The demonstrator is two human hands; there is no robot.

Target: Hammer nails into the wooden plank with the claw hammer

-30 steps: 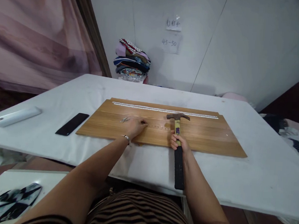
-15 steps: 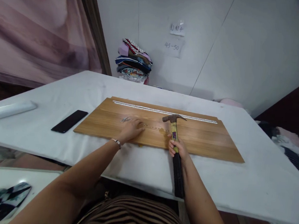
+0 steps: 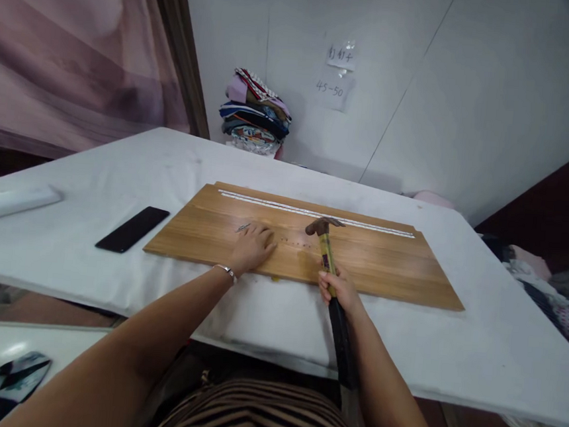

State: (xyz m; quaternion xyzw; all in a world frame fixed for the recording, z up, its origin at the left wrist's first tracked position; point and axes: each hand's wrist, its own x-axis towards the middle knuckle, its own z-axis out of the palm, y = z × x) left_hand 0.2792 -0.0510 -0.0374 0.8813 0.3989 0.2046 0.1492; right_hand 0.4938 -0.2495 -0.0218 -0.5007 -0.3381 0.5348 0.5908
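Observation:
A brown wooden board (image 3: 389,266) lies flat on the table. My left hand (image 3: 252,247) rests palm down on its left half, fingers out and slightly apart. Beside those fingers is a small heap of nails (image 3: 242,227), partly covered by the hand. To the right of the fingertips a row of small dark nail heads or marks (image 3: 296,243) runs along the wood. My right hand (image 3: 340,289) grips a claw hammer (image 3: 329,257) around its yellow and black handle. The hammer's rusty head is raised over the board, right of the row.
Two white measuring strips (image 3: 314,213) lie along the board's far edge. On the white table (image 3: 156,308), a black phone-like slab (image 3: 132,229) and a white long object (image 3: 13,204) lie to the left. Folded clothes (image 3: 256,115) are stacked against the wall.
My left hand has shifted slightly left toward the loose nails, its fingers flattening onto the board. The hammer has tilted left, its head moving left, still in my right hand. The view has shifted slightly.

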